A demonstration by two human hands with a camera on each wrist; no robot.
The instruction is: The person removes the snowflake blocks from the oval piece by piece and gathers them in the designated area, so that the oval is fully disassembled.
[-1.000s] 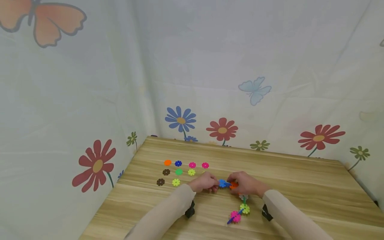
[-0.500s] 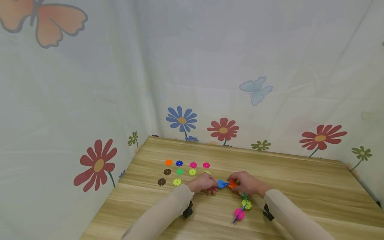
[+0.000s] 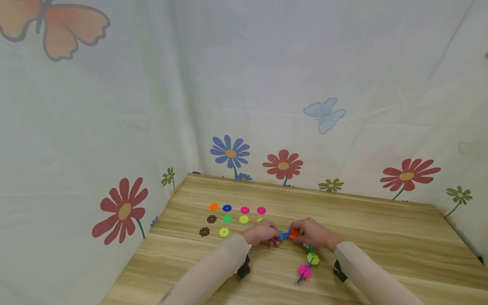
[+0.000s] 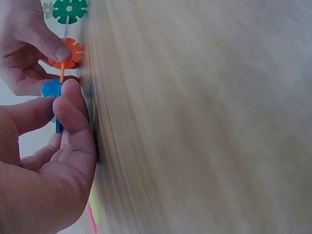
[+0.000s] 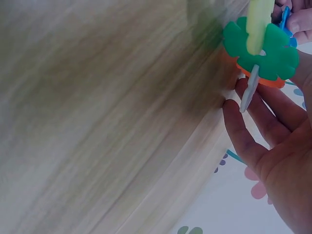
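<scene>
My left hand (image 3: 263,232) pinches the blue end of a chain of slotted plastic snowflake discs, between thumb and fingers. In the left wrist view one blue disc (image 4: 51,88) crosses another blue piece (image 4: 59,124) at the fingertips. Close by on the right, my right hand (image 3: 312,233) grips an orange disc (image 3: 295,234) joined to the blue end. A green disc (image 5: 263,48) and a whitish disc (image 5: 250,90) follow beneath the right hand. The chain runs on to a yellow-green disc (image 3: 313,259) and a pink disc (image 3: 304,271) with a dark blue one through it.
Loose discs lie in rows left of the hands, among them an orange disc (image 3: 213,207), a brown disc (image 3: 204,231) and a green disc (image 3: 227,218). The wooden table (image 3: 381,237) meets a flower-printed curtain (image 3: 267,84) behind and at left.
The chain's lower end, with the pink disc, has swung slightly right and up. The blue end has turned, and my left fingers now cover more of it. My right hand stays nearly in place.
</scene>
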